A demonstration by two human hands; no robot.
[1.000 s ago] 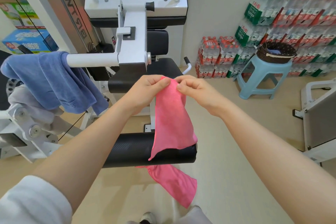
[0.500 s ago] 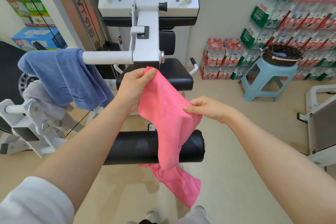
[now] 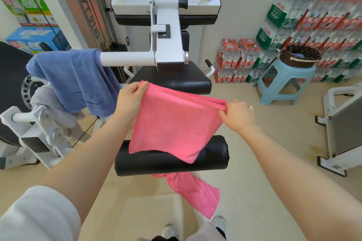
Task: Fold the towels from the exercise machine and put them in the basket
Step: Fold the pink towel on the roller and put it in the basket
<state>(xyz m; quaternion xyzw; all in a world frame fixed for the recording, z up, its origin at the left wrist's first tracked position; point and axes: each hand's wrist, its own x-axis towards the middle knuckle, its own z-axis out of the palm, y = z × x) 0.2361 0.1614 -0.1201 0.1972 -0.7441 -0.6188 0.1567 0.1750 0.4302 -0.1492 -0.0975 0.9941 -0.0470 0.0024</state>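
Note:
A pink towel [image 3: 172, 123] is stretched between my two hands above the black roller pad [image 3: 215, 158] of the exercise machine. My left hand [image 3: 130, 101] pinches its upper left corner. My right hand [image 3: 238, 114] pinches the doubled right edge. Part of the pink towel [image 3: 195, 191] hangs below the roller pad. A blue towel [image 3: 78, 80] hangs over the white bar [image 3: 125, 58] at the left, with a grey towel [image 3: 52, 105] under it. The dark woven basket [image 3: 299, 56] sits on a light blue stool [image 3: 282, 84] at the right.
The white machine frame [image 3: 166, 31] and black seat [image 3: 176, 82] stand straight ahead. Stacked packs of bottled water [image 3: 313, 25] line the right wall. Another white machine [image 3: 342, 123] is at the far right. Beige floor lies open between me and the stool.
My hands have moved apart, the right one sliding out to the right, so the pink towel now spreads wide between them instead of hanging bunched from one point.

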